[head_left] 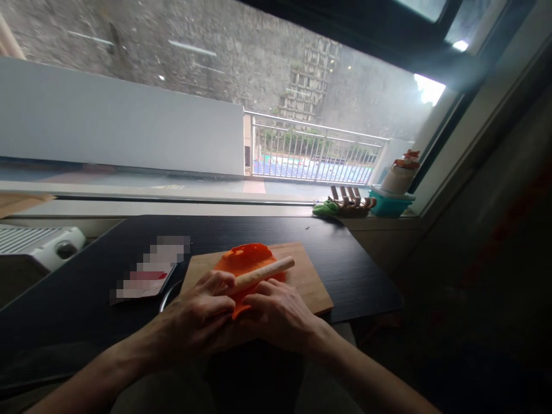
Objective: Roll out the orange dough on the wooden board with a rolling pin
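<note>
A flat orange dough sheet (245, 256) with an uneven edge lies on a wooden board (314, 284). Across it, slanting up to the right, rests a pale wooden rolling pin (269, 270). My left hand (204, 302) is closed around the pin's lower left end, hiding that end. Just below the pin, my right hand (280, 307) has curled fingers at the near edge of the dough, which shows between the two hands. The right fingertips are partly hidden, but they appear closed on the dough.
Left of the board, a blurred-out flat item (153, 270) lies on the black table (345, 253). A white radiator (43, 241) stands at the left. Along the windowsill are a green item (325, 208), a brown rack-like object (351, 201) and a teal box (390, 204).
</note>
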Available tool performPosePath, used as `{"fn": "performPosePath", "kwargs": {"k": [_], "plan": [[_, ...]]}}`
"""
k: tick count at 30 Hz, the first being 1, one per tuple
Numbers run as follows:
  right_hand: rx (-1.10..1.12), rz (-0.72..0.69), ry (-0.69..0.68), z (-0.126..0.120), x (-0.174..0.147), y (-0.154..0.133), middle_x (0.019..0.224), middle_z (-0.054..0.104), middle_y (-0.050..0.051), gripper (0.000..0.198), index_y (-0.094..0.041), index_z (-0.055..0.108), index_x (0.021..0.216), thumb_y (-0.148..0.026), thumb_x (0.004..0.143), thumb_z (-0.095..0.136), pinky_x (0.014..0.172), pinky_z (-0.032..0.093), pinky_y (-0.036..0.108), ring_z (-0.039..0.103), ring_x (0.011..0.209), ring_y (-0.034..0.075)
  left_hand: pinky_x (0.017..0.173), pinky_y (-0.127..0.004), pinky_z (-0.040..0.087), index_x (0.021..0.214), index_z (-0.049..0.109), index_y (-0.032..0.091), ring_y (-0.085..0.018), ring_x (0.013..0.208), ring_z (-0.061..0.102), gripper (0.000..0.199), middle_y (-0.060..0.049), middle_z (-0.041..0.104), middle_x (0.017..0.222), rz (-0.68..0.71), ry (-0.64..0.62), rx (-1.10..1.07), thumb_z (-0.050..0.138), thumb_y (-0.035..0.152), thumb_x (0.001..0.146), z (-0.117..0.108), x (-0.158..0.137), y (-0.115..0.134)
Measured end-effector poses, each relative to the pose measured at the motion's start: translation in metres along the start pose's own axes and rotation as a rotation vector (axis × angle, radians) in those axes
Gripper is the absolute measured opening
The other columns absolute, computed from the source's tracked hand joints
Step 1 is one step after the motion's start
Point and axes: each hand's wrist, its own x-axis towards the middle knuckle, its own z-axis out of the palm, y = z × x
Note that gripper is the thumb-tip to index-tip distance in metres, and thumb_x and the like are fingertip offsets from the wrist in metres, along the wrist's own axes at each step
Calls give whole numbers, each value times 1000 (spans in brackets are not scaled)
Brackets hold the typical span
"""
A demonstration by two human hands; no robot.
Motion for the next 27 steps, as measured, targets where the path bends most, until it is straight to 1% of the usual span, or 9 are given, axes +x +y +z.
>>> {"fn": "performPosePath", "kwargs": {"k": [3, 6, 10, 14, 19, 21, 23, 25, 27], "plan": [[-11, -54, 53, 11, 3, 2, 88, 66, 0, 11, -21, 67, 84, -29, 88, 60, 77, 44, 26, 57, 85, 15, 99, -30, 40, 82, 64, 22, -17, 108, 47, 22, -3, 53, 110, -47, -68, -50, 45, 16, 90, 0, 1, 6], [59, -85, 117, 20, 7, 8, 78, 63, 0, 21, -19, 65, 73, -22, 91, 53, 69, 44, 24, 56, 74, 13, 101, -32, 40, 82, 61, 20, -17, 110, 47, 19, -4, 51, 114, -81, -52, -112, 45, 14, 89, -4, 2, 8], [187, 3, 175, 25, 12, 17, 79, 65, 0, 20, -21, 66, 71, -21, 88, 55, 67, 44, 24, 57, 71, 12, 102, -33, 41, 90, 63, 21, -17, 111, 49, 18, -4, 51, 116, -112, -84, -178, 46, 15, 89, -11, 5, 8], [255, 156, 116, 11, 16, 20, 74, 63, -1, 19, -20, 65, 67, -15, 83, 57, 61, 41, 24, 55, 66, 11, 104, -34, 40, 86, 65, 21, -20, 118, 46, 12, -4, 50, 119, -126, -107, -163, 55, 16, 84, -12, 5, 8], [388, 211, -119, -16, 12, 22, 75, 65, -3, 8, -23, 69, 85, -27, 82, 62, 58, 41, 23, 54, 66, 12, 96, -33, 45, 82, 64, 20, -20, 111, 51, 12, -5, 49, 122, -147, -107, -189, 53, 18, 85, -12, 5, 5], [334, 265, -131, -21, 7, 22, 69, 62, -3, 7, -20, 67, 78, -27, 80, 64, 55, 38, 23, 52, 62, 11, 90, -30, 48, 78, 63, 18, -17, 104, 54, 12, -5, 49, 120, -166, -114, -221, 53, 20, 85, -12, 6, 5], [283, 297, -118, -20, 3, 22, 66, 60, -3, 6, -18, 64, 73, -20, 78, 62, 53, 34, 22, 49, 59, 10, 85, -28, 49, 76, 61, 18, -15, 95, 56, 13, -4, 50, 119, -193, -119, -250, 52, 21, 85, -12, 8, 5], [269, 286, -118, -15, 1, 21, 64, 59, -4, 8, -18, 62, 72, -17, 78, 58, 52, 33, 22, 48, 58, 10, 81, -26, 49, 77, 60, 18, -12, 89, 57, 13, -3, 50, 117, -221, -113, -273, 51, 21, 86, -11, 10, 5], [253, 250, -125, -10, 1, 21, 66, 60, -3, 8, -18, 62, 72, -20, 79, 59, 52, 33, 22, 49, 58, 10, 78, -25, 49, 80, 61, 18, -12, 86, 56, 13, -3, 51, 116, -225, -111, -293, 51, 22, 86, -11, 12, 5]]}}
